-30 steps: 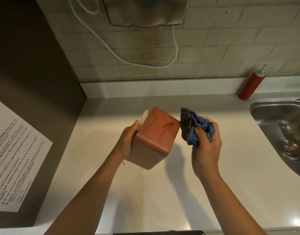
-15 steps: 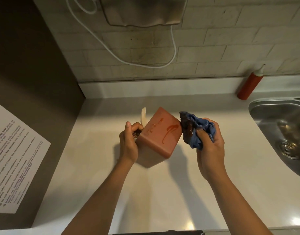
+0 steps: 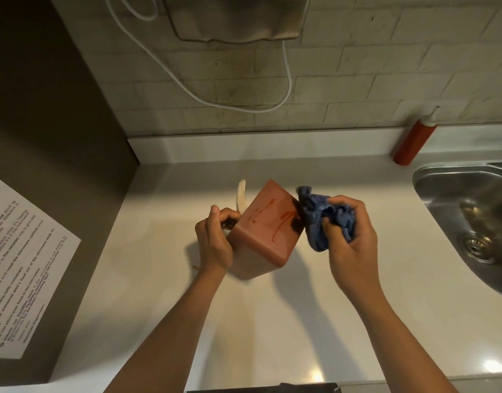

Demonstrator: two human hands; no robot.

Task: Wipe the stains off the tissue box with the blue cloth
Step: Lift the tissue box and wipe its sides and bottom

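Left fingers (image 3: pixel 228 215): curling round the left edge of the tissue box, the left hand (image 3: pixel 214 245) holding it tilted.
Notice (image 3: pixel 22 268): a printed sheet sticking to the dark panel at far left.
Tissue box (image 3: pixel 268 225): reddish cube, leaning over the bench (image 3: pixel 164 251), a white tissue (image 3: pixel 241 198) poking out behind; red stains (image 3: pixel 284 224) streaking its upward face.
Blue cloth (image 3: pixel 323 219): bunched up, touching the box's right edge.
Right hand (image 3: pixel 350 239): fingers gripping the cloth.
Red bottle (image 3: pixel 414 137): standing at the wall, near the sink (image 3: pixel 431 177).
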